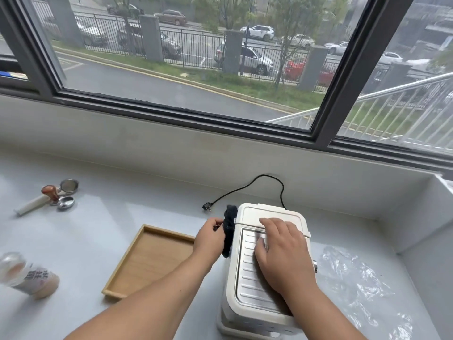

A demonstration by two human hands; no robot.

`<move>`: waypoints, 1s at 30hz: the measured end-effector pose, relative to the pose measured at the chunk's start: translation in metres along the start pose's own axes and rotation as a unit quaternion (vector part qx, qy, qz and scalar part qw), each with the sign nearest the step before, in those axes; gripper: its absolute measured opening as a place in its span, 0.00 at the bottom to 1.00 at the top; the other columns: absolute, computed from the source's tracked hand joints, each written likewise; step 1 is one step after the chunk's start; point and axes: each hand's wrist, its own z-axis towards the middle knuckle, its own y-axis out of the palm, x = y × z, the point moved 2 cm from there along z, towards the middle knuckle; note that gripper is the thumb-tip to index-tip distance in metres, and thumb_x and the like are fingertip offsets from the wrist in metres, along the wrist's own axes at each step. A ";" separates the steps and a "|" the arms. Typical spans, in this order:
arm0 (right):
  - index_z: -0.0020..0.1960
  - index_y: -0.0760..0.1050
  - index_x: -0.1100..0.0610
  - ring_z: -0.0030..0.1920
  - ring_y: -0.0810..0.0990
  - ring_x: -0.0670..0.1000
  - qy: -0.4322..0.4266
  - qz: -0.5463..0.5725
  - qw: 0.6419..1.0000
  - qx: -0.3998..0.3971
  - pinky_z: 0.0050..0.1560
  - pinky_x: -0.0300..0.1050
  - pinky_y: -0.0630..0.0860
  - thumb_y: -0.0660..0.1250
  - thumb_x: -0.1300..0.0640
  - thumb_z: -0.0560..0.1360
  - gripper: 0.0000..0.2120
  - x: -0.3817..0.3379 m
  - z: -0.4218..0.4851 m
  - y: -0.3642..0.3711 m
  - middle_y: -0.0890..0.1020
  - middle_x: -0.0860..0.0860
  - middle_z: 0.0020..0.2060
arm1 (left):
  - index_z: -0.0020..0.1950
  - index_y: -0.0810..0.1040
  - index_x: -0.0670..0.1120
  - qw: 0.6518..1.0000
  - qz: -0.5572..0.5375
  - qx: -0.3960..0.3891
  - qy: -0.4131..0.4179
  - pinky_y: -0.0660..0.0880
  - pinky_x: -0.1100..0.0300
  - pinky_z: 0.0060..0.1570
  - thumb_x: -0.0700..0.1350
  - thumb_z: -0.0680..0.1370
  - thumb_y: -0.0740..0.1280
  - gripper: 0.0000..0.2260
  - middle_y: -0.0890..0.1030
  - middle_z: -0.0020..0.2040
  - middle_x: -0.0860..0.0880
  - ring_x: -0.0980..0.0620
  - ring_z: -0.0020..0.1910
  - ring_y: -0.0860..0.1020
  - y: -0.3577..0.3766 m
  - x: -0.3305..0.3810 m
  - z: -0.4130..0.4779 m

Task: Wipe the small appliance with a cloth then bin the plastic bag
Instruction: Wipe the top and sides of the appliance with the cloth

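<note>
A small cream-white appliance (247, 285) with a ribbed metal top stands on the pale counter, just right of centre. My right hand (282, 251) lies flat on its top, fingers spread, holding nothing. My left hand (210, 239) grips a dark cloth (229, 229) and presses it against the appliance's left side near the back corner. A clear, crumpled plastic bag (360, 283) lies on the counter to the right of the appliance, apart from both hands.
The appliance's black cord and plug (207, 206) trail behind it. A shallow wooden tray (147, 261) sits to its left. Far left lie a portafilter and tamper (52, 195); a small bottle (27, 276) stands at the left edge. A raised ledge (416, 217) borders the right.
</note>
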 end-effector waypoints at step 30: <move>0.60 0.73 0.41 0.41 0.80 0.44 0.441 0.137 0.878 -0.129 0.41 0.44 0.78 0.64 0.51 0.79 0.10 0.030 -0.214 0.038 0.80 0.43 0.48 | 0.33 0.69 0.45 0.954 0.122 -0.169 -0.216 0.59 0.56 0.36 0.35 0.74 0.63 0.10 0.70 0.32 0.46 0.47 0.33 0.64 0.043 -0.166 -0.114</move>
